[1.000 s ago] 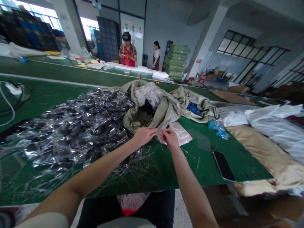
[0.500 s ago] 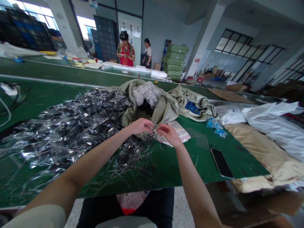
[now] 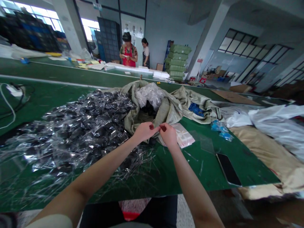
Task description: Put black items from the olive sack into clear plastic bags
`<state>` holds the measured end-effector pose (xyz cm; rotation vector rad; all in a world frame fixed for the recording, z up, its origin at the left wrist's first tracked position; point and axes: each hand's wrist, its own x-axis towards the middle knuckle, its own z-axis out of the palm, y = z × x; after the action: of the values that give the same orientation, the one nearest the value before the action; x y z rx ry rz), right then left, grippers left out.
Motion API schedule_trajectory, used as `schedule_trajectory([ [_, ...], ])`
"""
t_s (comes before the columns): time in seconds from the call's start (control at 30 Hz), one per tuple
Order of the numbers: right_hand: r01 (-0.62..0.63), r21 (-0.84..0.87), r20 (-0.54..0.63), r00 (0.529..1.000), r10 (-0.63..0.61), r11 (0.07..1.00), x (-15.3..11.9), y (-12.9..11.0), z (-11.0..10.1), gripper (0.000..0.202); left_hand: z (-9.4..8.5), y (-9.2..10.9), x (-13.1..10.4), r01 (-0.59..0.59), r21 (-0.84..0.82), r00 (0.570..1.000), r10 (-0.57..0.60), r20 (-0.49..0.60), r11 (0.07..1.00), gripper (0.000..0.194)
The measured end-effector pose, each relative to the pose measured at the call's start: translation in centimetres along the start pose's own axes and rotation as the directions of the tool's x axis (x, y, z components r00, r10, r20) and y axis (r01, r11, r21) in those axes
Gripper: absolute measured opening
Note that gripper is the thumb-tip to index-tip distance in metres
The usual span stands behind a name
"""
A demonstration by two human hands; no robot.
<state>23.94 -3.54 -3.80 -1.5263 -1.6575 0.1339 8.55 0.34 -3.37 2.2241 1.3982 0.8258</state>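
Note:
My left hand [image 3: 145,131] and my right hand [image 3: 169,135] meet at their fingertips in front of an open greenish cloth sack [image 3: 169,109]. Fingers of both hands are pinched together; whatever lies between them is too small to make out. Crumpled clear plastic [image 3: 150,94] fills the sack's mouth, with dark items beneath it. To the left spreads a big heap of dark items in clear plastic wraps [image 3: 87,126]. Beside my right hand lies a stack of clear bags with pinkish marks [image 3: 184,136].
A phone [image 3: 228,169] lies near the right front of the green table [image 3: 166,177]. Blue wrapped items [image 3: 222,130] are behind it. White and tan sacks [image 3: 258,139] stand at the right. Two people are across the table.
My hands have come together at the fingertips, their backs turned more upward. The clear piece seen between them earlier is now hidden. The whole view has shifted slightly.

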Motion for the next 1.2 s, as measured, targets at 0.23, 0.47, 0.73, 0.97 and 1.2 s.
schedule_trajectory([
  [0.23, 0.067, -0.066, -0.065, 0.995, -0.071, 0.996, 0.6, -0.7, 0.8, 0.010, 0.0, -0.7, 1.6, 0.005, -0.064, 0.999, -0.008, -0.037, 0.998, 0.028],
  [0.47, 0.038, -0.072, -0.120, 0.992, -0.047, 0.997, 2.1, -1.1, 2.0, 0.015, -0.6, -1.3, 2.9, -0.084, -0.029, 0.979, 0.077, -0.190, 0.996, 0.017],
  [0.73, 0.096, -0.064, -0.183, 0.977, -0.106, 0.993, 3.8, -2.9, 2.0, 0.013, -2.4, -1.4, 2.8, -0.163, 0.052, 0.924, 0.171, -0.342, 0.985, 0.015],
  [0.97, 0.147, -0.081, -0.259, 0.952, -0.163, 0.986, 4.2, -4.0, 1.4, 0.010, -3.6, -0.7, 2.1, -0.180, 0.120, 0.905, 0.212, -0.369, 0.976, 0.014],
  [1.2, 0.127, -0.011, -0.099, 0.987, -0.127, 0.992, 4.5, -3.6, 1.1, 0.010, -3.8, -1.4, 2.7, -0.094, 0.217, 0.911, 0.172, -0.375, 0.972, 0.018],
])
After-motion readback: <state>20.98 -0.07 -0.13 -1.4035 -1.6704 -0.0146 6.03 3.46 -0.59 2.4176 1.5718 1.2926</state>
